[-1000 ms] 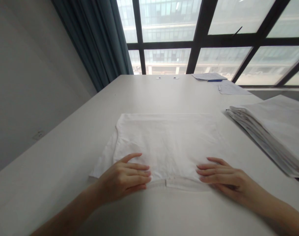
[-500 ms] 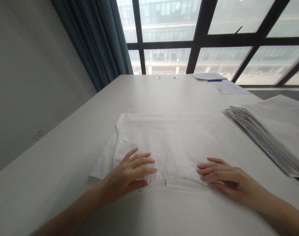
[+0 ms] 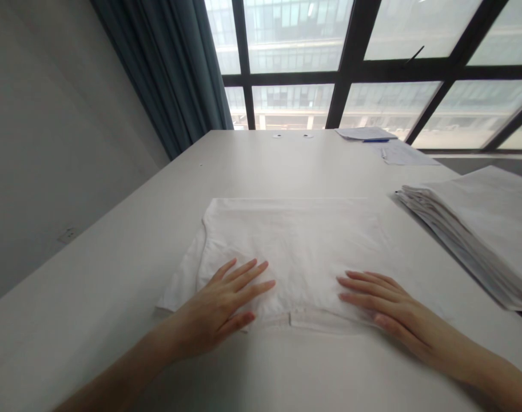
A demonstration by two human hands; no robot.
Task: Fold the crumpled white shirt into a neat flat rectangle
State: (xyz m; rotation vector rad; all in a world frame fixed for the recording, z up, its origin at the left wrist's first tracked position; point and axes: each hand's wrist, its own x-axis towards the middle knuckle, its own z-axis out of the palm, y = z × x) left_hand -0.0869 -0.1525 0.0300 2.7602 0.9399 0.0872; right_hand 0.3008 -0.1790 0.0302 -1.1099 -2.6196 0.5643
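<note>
A folded white garment, which looks like a shirt, lies spread on the white table in front of me. A narrow folded band runs along its near edge, and a layer sticks out past its left side. My left hand rests palm down on the near left part of the cloth, fingers spread. On the near right part lies my right hand, flat, with its fingers stretched out toward the middle. Neither hand grips the fabric.
To the right sits a thick stack of folded white cloth. Papers and a blue pen lie at the far right of the table. A blue curtain hangs beside the window at the back.
Both hands have flattened onto the cloth, with the fingers straighter. The left fingers are spread wider, and the right fingertips have shifted slightly left and away from me.
</note>
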